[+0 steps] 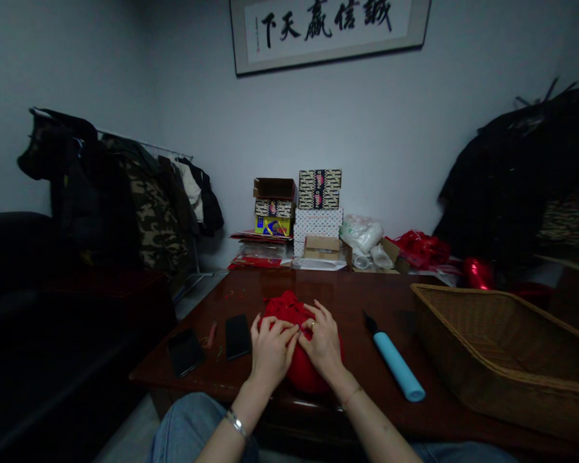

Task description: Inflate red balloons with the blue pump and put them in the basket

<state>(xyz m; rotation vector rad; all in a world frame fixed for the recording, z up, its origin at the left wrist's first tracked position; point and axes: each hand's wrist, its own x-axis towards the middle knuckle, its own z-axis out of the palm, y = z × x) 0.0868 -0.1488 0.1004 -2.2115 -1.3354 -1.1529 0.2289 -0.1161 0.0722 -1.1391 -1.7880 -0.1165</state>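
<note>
A round, full red cloth bag point(307, 378) with a gathered, ruffled top stands on the dark wooden table point(357, 292) right in front of me. My left hand point(273, 347) bends over its left side, with thumb and forefinger pinched at the bag's neck. From the right, my right hand point(322, 339) pinches at the same spot, its other fingers resting on the red cloth. The fingertips of both hands nearly meet there. Whether a cord or a fold of cloth is between them is too small to make out.
Left of the bag lie a black phone point(238, 336) and another dark flat device point(186, 352). On the right are a light-blue roll point(398, 366) with a dark tip and a large wicker basket point(487, 366). Stacked boxes point(318, 222) and plastic bags point(361, 233) stand at the far edge.
</note>
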